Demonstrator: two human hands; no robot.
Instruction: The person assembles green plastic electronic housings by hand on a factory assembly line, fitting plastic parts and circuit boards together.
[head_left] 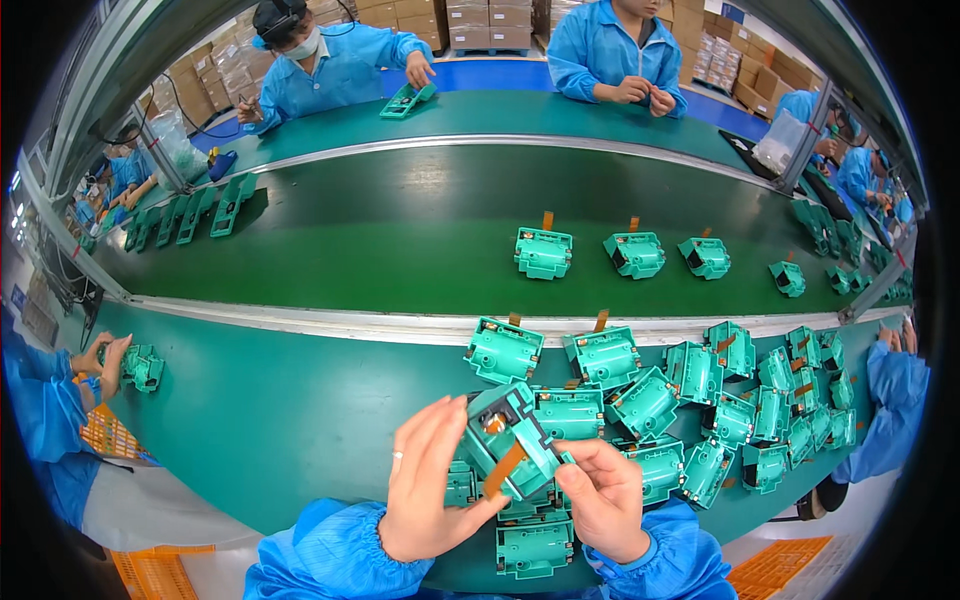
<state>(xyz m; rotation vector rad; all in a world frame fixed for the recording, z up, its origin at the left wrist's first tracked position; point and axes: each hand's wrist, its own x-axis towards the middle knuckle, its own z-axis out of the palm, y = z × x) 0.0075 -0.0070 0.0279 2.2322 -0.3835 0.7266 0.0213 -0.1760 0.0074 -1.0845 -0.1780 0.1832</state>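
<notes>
Between my two hands a green plastic housing [513,440] is held up and tilted, its black-edged opening facing me. A copper-coloured round part sits inside it, and an orange-brown flat ribbon cable [505,470] hangs out. My left hand [430,485] presses along its left side, fingers stretched upward and thumb below. With thumb and fingers my right hand [605,495] pinches its right lower edge. Under and beside my hands lie several like housings, one [535,550] close to my body and another [655,470] just right of my right hand.
More green housings [770,410] crowd the right of the green bench [300,400]. Beyond a metal rail [330,322], a conveyor belt [380,240] carries several housings and long green parts [232,205]. Co-workers [330,80] in blue sit across and at both sides. Orange crates [780,570] stand below.
</notes>
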